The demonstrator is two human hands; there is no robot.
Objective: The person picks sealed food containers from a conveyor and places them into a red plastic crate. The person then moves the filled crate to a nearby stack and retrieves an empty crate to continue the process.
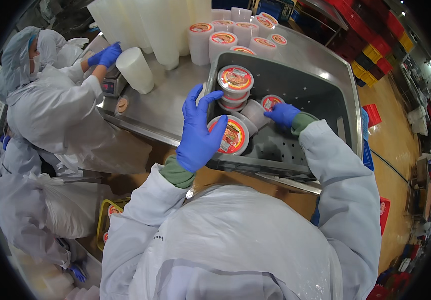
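Note:
A grey plastic crate (258,167) with small holes in its base rests on the steel table before me. Inside, at its left side, several round lidded plastic tubs (235,78) with red and yellow labels are stacked. Nearer to me, another labelled tub (234,135) leans tilted. My left hand (200,131), in a blue glove, hovers at the crate's left wall with fingers spread, the thumb by that tilted tub. In the crate, my gloved right hand (283,114) has its fingertips on the rim of a small labelled lid (271,102), beside a clear plastic tub (255,112) lying on its side.
Beyond the crate stand stacks of labelled tubs or lids (223,39) and tall stacks of translucent containers (159,33). One short container stack (136,70) is beside a scale (114,84). A gloved co-worker (50,101) works at left. Coloured crates (377,48) are piled at right.

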